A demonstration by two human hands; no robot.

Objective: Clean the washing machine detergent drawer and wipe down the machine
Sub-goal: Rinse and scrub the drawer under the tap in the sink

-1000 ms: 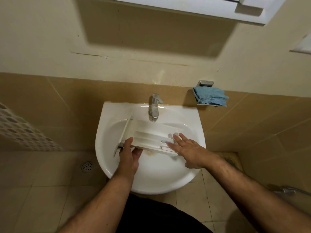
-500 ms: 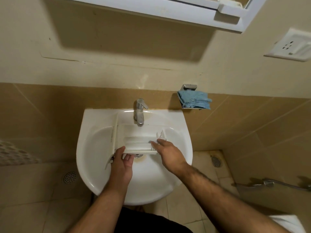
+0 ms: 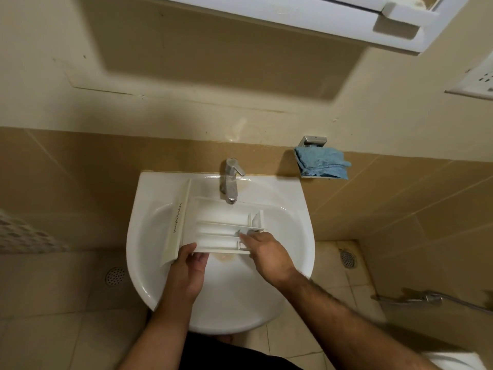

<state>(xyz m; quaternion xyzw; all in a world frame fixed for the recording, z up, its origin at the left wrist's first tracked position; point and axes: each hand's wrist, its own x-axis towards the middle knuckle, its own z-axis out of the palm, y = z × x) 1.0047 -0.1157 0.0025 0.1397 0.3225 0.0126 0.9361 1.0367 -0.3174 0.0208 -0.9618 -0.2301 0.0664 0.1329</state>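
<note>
A white detergent drawer lies across the white sink basin, under the chrome tap, with its front panel to the left. My left hand grips the drawer's near-left edge from below. My right hand rests on the drawer's right end, its fingertips at the small compartment pieces there. A folded blue cloth sits on a metal wall holder to the right of the tap. No water runs from the tap.
A mirror cabinet hangs overhead. A socket plate is on the right wall. Floor drains sit on either side of the sink, a spray hose at right, and a white fixture at bottom right.
The drawer has turned from tilted to lying level under the tap. My right hand slid from flat over the drawer's right end to fingertips on its small pieces. The view has shifted.
</note>
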